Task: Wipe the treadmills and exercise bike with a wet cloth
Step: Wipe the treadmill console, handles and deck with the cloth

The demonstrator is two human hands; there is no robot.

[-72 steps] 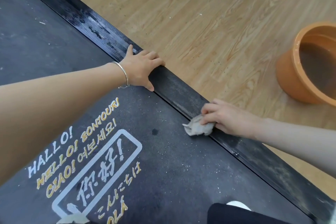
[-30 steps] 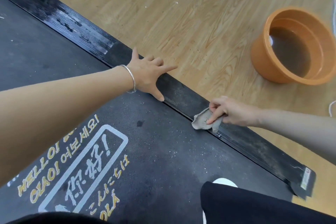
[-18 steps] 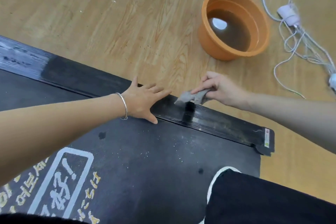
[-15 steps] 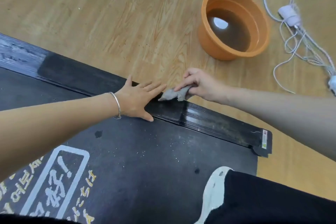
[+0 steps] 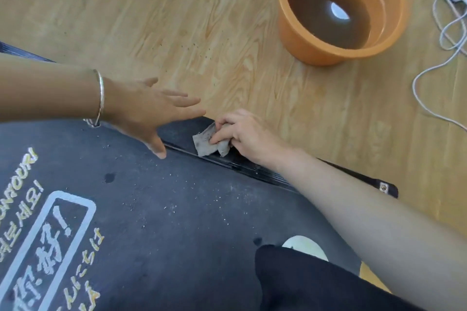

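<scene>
The fingers [image 5: 222, 135] of the right hand [image 5: 246, 135] are curled over a small grey cloth [image 5: 206, 142], pinching and pressing it down on the black side rail [image 5: 252, 170] of the treadmill; the cloth is crumpled and dirty, and most of it sticks out from under the fingertips toward the left, with one fold tucked below the knuckles. The right forearm runs from the lower right corner up across the rail to that hand. Just left of the cloth, and not touching it, the left hand [image 5: 149, 113] is spread with its fingers straight and apart, holding nothing; its thumb tip lies at the seam between rail and belt [image 5: 177, 222], while the other fingers reach out over the rail toward the floor [image 5: 177, 20]. Whether the palm bears on the treadmill cannot be told. A thin silver bangle [image 5: 101, 94] circles the left wrist. The belt is dark, dusted with pale specks, and carries printed greetings in white and yellow at the lower left. The rail ends at the right in a black cap [image 5: 388, 188] with a small label. A dark trouser leg and the pale toe of a shoe [image 5: 305, 246] lie on the belt at the bottom. Beyond the rail, on the wooden floor, an orange basin [image 5: 308, 40] of murky brown water stands well apart from both hands, and white cables [image 5: 429, 63] with a plug lie at the right edge.
</scene>
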